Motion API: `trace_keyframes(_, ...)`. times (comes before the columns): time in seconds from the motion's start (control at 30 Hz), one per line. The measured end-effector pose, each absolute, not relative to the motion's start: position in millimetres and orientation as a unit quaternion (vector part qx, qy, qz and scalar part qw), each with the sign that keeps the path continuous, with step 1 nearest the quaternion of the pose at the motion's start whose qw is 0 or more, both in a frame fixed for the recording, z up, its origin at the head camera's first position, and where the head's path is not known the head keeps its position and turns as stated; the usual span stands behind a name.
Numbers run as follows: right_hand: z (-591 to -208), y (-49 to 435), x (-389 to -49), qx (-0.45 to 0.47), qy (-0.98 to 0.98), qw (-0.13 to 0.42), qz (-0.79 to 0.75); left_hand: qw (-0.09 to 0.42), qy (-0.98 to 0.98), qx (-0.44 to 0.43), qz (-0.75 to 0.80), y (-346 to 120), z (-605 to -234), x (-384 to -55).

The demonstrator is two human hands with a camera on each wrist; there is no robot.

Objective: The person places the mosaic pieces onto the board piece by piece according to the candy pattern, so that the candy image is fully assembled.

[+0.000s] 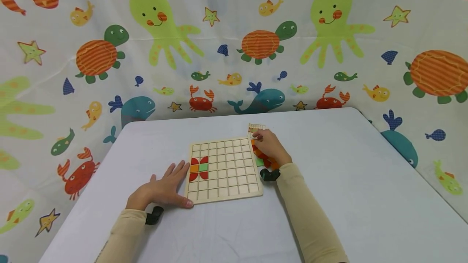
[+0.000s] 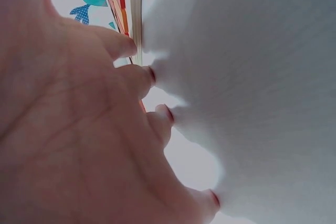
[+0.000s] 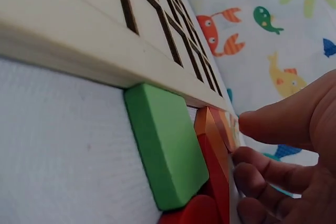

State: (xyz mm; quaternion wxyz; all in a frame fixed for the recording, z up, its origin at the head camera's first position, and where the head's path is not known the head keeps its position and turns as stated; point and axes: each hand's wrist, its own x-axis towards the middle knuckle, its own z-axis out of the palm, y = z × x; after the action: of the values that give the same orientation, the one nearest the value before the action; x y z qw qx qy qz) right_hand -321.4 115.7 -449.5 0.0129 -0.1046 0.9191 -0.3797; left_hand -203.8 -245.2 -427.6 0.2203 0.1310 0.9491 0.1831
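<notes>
Pale wooden grid board is found lying flat on the white-covered table, between the two hands. Six pieces are seated in its two leftmost columns: four red curved pieces, one at each corner of the group, with an orange square and a green square side by side between them.

The left hand is laid at the board's left edge, its fingers spread apart; its thumb is placed at the near left corner.

The right hand is held over the board's far right corner, its fingers bent; a gap is seen between thumb and forefinger, but whether anything is pinched cannot be told. A small printed card is partly covered by this hand.

Loose red and orange pieces are heaped along the board's right side, partly hidden under the right hand. Beside them, a green block is noted close against the board's edge.
</notes>
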Motion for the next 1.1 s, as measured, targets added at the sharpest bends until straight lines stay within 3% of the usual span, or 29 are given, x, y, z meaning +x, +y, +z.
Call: trace_keyframes(1.1, -449.6, 114.6, -320.2, -0.069, 0.910, 0.019, -0.409, 0.221, 0.949, 0.129, 0.184, -245.3, -428.9, -204.4)
